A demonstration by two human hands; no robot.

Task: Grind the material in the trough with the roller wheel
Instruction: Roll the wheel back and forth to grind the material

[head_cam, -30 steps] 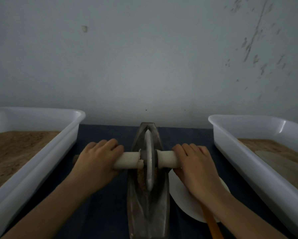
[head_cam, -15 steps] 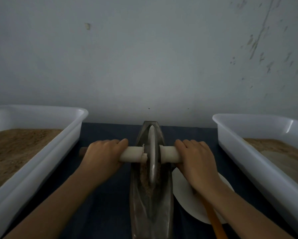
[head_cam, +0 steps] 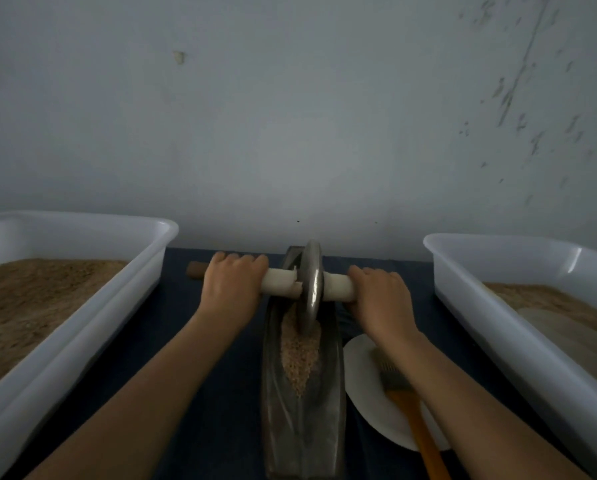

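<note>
A dark boat-shaped metal trough [head_cam: 328, 427] lies lengthwise in the middle of the blue table. Coarse tan material [head_cam: 300, 355] fills its groove. The metal roller wheel [head_cam: 310, 282] stands upright in the groove near the trough's far end, on a wooden axle wrapped in white. My left hand [head_cam: 230, 289] grips the left handle [head_cam: 279, 282], whose brown tip sticks out past my knuckles. My right hand [head_cam: 383, 299] grips the right handle [head_cam: 338, 289].
A white tub [head_cam: 93, 327] of tan powder stands at the left, and another white tub [head_cam: 491, 327] with powder stands at the right. A white plate [head_cam: 363, 389] with an orange-handled brush [head_cam: 408, 407] lies right of the trough. The wall rises just behind.
Both hands have pushed the wheel away from me, from the trough's middle to its far end. More ground material now shows behind the wheel.
</note>
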